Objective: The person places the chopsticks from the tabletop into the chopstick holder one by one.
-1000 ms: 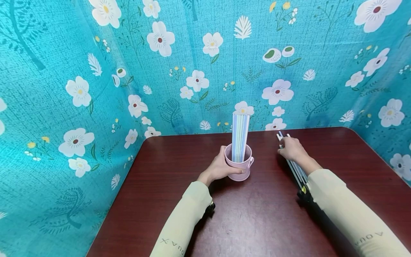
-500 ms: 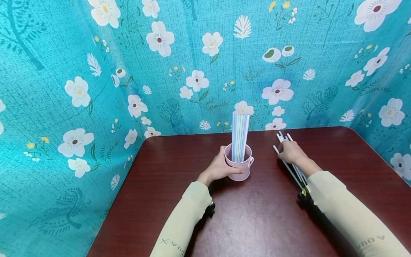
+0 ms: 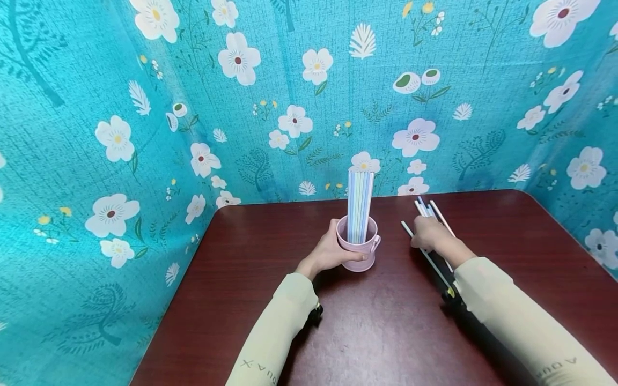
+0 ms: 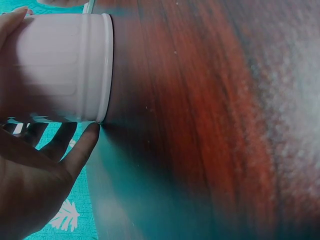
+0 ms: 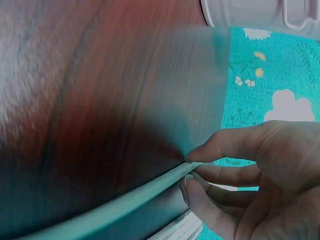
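Observation:
A pink bucket [image 3: 359, 265] stands upright on the table, holding a bundle of pastel straws [image 3: 359, 206] in blue, green and white. My left hand [image 3: 328, 253] grips the bucket from the left, thumb across its front; in the left wrist view, fingers of that hand [image 4: 35, 185] lie along the bucket's wall [image 4: 55, 65]. To the right, my right hand [image 3: 432, 236] is over several loose straws [image 3: 421, 208]. Seen from the right wrist, thumb and fingers of the hand [image 5: 280, 165] pinch a pale green straw [image 5: 115, 209] near one end. Other straws [image 5: 180, 227] lie beside it.
The dark red-brown table [image 3: 270, 236] has its far edge against a turquoise flowered cloth [image 3: 289, 64], which also hangs along the left and right. A white straw [image 3: 441, 217] lies at the right hand's far side. Black wrist cameras [image 3: 453, 294] sit under the sleeves.
My right hand has shifted slightly left and nearer, drawing the pale green straw leftward away from the other loose straws. The left hand and bucket stay where they were.

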